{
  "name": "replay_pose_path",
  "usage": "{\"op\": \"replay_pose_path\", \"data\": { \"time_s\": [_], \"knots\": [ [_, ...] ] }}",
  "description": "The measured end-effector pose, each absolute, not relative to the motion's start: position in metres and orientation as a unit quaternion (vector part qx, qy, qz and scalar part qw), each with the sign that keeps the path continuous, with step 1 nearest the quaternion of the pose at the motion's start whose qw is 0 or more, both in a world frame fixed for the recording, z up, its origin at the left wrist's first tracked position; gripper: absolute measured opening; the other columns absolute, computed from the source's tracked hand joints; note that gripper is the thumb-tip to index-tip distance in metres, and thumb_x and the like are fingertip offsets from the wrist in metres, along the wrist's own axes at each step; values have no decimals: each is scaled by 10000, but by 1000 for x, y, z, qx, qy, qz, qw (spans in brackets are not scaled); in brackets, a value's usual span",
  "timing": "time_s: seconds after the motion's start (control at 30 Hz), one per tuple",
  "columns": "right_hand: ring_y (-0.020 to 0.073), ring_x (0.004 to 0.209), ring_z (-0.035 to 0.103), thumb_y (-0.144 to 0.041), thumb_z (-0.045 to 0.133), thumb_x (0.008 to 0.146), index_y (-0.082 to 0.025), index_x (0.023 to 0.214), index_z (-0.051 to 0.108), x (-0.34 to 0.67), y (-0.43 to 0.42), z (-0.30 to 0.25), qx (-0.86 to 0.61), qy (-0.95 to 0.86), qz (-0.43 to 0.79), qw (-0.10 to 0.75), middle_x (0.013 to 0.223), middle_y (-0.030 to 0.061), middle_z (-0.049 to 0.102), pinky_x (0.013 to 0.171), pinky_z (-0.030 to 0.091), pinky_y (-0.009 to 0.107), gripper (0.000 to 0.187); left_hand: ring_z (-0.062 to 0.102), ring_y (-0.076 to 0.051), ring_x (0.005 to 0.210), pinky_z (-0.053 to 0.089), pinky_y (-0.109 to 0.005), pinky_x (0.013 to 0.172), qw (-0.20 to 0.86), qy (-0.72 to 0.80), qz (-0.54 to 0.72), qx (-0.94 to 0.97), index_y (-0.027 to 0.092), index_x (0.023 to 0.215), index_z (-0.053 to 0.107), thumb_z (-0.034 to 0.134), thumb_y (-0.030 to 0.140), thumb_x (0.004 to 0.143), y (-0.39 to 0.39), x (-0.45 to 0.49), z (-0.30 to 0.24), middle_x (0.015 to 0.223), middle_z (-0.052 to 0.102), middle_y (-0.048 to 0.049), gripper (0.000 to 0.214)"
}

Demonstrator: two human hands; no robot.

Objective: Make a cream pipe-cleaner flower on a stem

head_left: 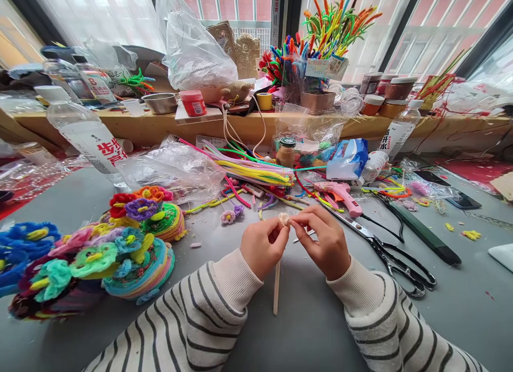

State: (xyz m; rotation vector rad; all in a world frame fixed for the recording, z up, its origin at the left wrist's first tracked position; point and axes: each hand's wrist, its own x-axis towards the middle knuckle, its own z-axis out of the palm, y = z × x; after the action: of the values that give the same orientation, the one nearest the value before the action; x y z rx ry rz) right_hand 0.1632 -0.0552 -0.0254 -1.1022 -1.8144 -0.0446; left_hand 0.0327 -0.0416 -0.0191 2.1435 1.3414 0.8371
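Between the fingertips of my two hands sits a small cream-coloured fluffy piece (284, 218). My left hand (264, 243) is closed, its thumb and fingers pinching this piece from the left. Below that hand a thin pale stick (276, 289) hangs down; whether it joins the fluffy piece is hidden by the fingers. My right hand (324, 235) pinches the right edge of the same piece with thumb and forefinger. Just beyond the hands lie a pink glue gun (340, 194) and small purple and pink flowers (232, 214). Black-handled scissors (385, 254) rest beside my right hand.
Colourful fuzzy flower pots (138, 265) stand at the left. A bundle of pipe cleaners (252, 171), a small jar (286, 152) and plastic bags lie at the back. A dark green bar-shaped tool (425, 233) is at right. Bottles and jars line the ledge (152, 123).
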Motion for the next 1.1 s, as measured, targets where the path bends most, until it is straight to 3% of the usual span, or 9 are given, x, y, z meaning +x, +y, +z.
{"op": "replay_pose_path", "data": {
  "time_s": [0.3,0.4,0.53,0.63,0.77,0.83,1.1],
  "knots": [
    [159,705,478,-93,484,715,-141,802,559,168,-54,-29,-408,-783,-136,450,713,64,551,662,426,296,124,371,-68,429,280,-187,462,234,496,307,778,164,476,401,375,309,723,-43,33,-18,427,457,32,288],
    [155,727,486,-130,475,732,-151,778,569,168,-54,-29,-441,-763,-47,470,726,60,541,666,427,290,106,368,-61,414,275,-184,450,243,505,310,768,163,477,405,391,310,709,-43,33,-19,421,451,39,275],
    [147,693,487,-204,505,720,-151,751,574,167,-53,-28,-472,-722,90,499,725,55,522,546,429,253,92,344,-53,394,262,-184,433,277,499,313,759,161,456,395,430,311,680,-42,34,-24,402,420,50,272],
    [141,673,487,-209,515,710,-158,725,570,166,-53,-28,-474,-705,144,507,714,43,516,535,422,249,76,365,-56,407,282,-188,443,363,482,334,724,155,458,426,472,335,657,-40,34,-24,417,444,42,272],
    [134,674,499,-228,501,720,-176,696,547,166,-52,-26,-478,-650,239,540,718,27,519,551,431,246,74,480,-76,502,376,-207,542,664,417,304,540,132,583,543,536,378,618,-35,34,-18,550,551,-1,249],
    [136,691,509,-241,507,716,-180,697,542,167,-51,-25,-469,-624,288,555,727,22,526,556,435,238,73,509,-73,543,394,-211,591,754,392,296,436,129,682,582,551,371,620,-32,32,-16,613,575,-13,252],
    [144,709,526,-238,527,704,-185,731,572,173,-52,-21,-455,-625,337,537,748,25,563,598,437,252,75,473,-22,444,358,-143,472,831,341,291,329,117,694,601,616,277,597,-27,29,-22,520,539,18,188]
  ]
}}
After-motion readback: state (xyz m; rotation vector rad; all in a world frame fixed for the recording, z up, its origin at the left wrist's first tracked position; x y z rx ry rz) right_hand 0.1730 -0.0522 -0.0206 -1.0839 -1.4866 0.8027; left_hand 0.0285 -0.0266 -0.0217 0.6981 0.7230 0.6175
